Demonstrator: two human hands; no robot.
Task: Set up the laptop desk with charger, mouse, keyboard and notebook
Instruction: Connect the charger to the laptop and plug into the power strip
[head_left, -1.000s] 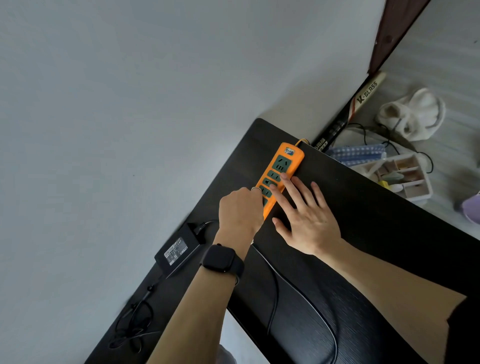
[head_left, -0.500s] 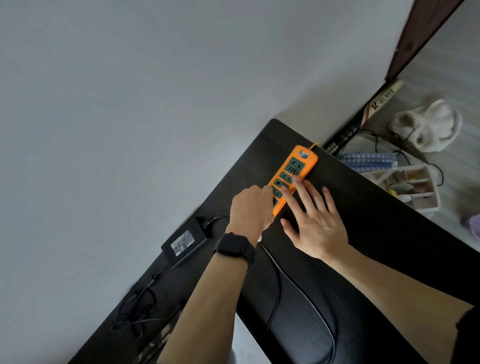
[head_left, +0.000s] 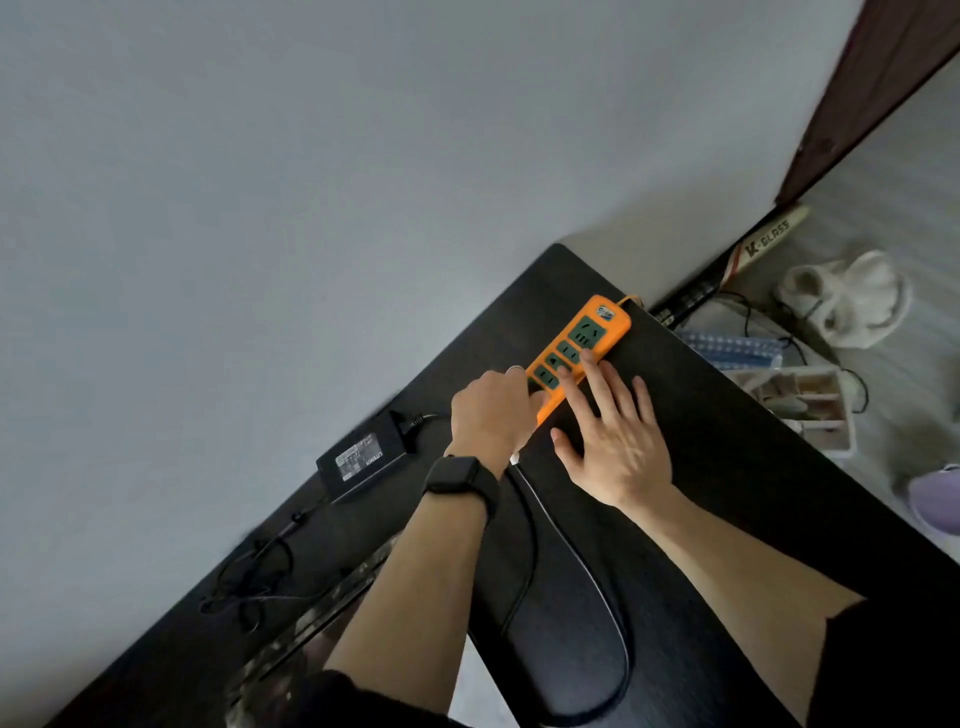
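Cable tangle (head_left: 254, 577): lower left of the frame, we note a loose knot of thin black cord on the dark desk (head_left: 727, 467), close to the wall edge.
Charger brick (head_left: 363, 460): left of centre, a black adapter lies flat, label up, with a lead plugged into its right end and running toward the hands.
Left hand (head_left: 491, 413): centre of the frame, watch on the wrist, curled into a fist over the near end of the power strip. We judge that it is pressing a plug in; the plug itself is hidden under the knuckles, so we cannot tell what it holds.
Power strip (head_left: 582, 348): orange with green sockets, upper centre, lying diagonally near the desk's far corner. The sockets we can see are unoccupied.
Right hand (head_left: 613, 441): just right of the strip, spread wide and flat, fingers (head_left: 592, 374) resting on the strip's edge and top, gripping nothing. We read this as bracing the strip against the push.
Black cord (head_left: 597, 587): lower centre, looping between the forearms.
Floor clutter: right edge, a white tray (head_left: 826, 410) and pale cloth (head_left: 857, 296), off the desk.
Step in hand: connecting the charger to mains.
Next move: we judge a firm, straight seating push, then release. Mouse, keyboard and notebook are not in view.
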